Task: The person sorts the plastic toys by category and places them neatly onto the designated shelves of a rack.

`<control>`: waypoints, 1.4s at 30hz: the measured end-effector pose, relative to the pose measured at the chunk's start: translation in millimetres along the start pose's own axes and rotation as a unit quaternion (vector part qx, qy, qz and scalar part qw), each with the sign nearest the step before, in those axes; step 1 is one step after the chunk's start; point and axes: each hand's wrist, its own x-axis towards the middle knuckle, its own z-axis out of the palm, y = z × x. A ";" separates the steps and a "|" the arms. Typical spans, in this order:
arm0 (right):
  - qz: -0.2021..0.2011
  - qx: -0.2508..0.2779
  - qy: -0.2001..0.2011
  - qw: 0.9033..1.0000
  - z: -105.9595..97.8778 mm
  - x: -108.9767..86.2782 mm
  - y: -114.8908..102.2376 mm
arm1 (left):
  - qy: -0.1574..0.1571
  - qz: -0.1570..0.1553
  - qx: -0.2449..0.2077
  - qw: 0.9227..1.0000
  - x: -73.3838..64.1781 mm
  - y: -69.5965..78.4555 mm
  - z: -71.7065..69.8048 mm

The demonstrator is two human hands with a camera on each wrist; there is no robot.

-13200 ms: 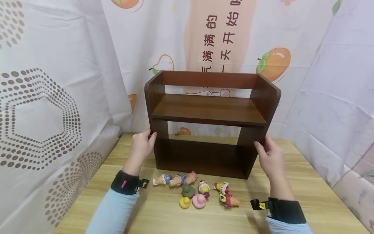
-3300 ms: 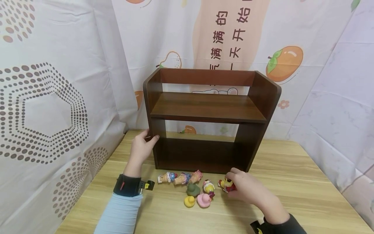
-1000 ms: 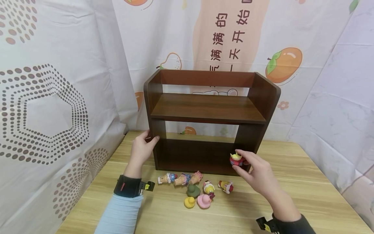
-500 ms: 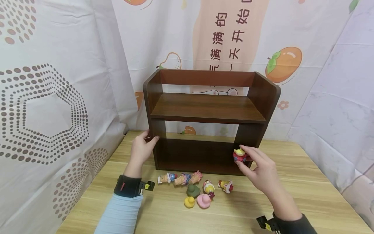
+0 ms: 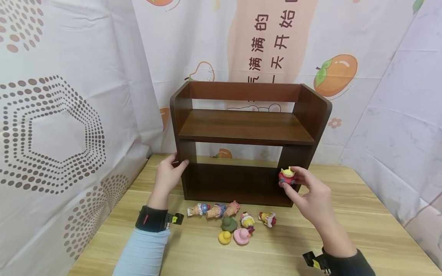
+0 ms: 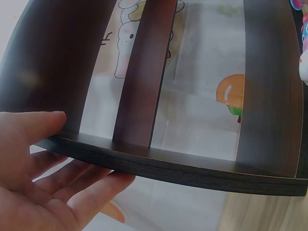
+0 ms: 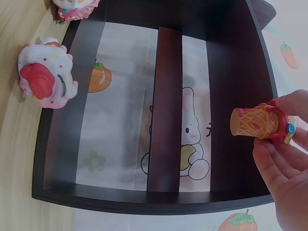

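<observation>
A dark brown two-tier wooden shelf (image 5: 246,126) stands on the table. My left hand (image 5: 167,174) grips the front edge of its left side panel, thumb inside and fingers outside in the left wrist view. My right hand (image 5: 314,193) pinches an ice-cream-cone figurine (image 5: 287,177) by its red upper part. That figurine has a yellow eared top and blue spots. In the right wrist view its waffle cone base (image 7: 252,121) points away from the fingers. It is held in front of the right side panel, above the tabletop toys, overlapping the lower compartment in the head view.
In front of the shelf lie several more cone figurines (image 5: 215,211), a white-and-yellow figurine (image 5: 246,220) and a red-and-yellow cone figurine (image 5: 267,219). Near them sit a green duck (image 5: 229,224), a yellow duck (image 5: 225,237) and a pink duck (image 5: 242,236). Printed curtains (image 5: 207,34) hang behind.
My right hand, earlier on the right panel, has picked the red figurine off the table and raised it, drifting slightly up and right in the last second. My left hand stays put.
</observation>
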 end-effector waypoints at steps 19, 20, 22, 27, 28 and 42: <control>0.004 0.007 0.038 0.999 -11.2 33.9 -3.0 | -0.003 -0.005 0.000 1.000 0.3 -0.2 1.7; 0.006 0.005 0.040 0.999 -12.2 36.4 -3.7 | -0.002 -0.006 0.000 1.000 0.3 0.3 1.5; 0.008 0.008 0.046 0.999 -13.9 41.4 -4.9 | -0.001 -0.005 0.000 1.000 -0.3 1.3 0.9; 0.012 0.011 0.059 0.998 -17.2 51.9 -7.2 | -0.003 -0.004 0.004 1.000 -1.0 0.9 0.1; 0.013 0.011 0.062 0.998 -17.8 53.5 -7.6 | -0.003 -0.004 0.006 1.000 -1.0 0.5 0.0; 0.035 -0.014 0.077 0.996 -26.8 71.3 -9.1 | -0.006 -0.006 0.006 1.000 -0.7 -0.9 0.1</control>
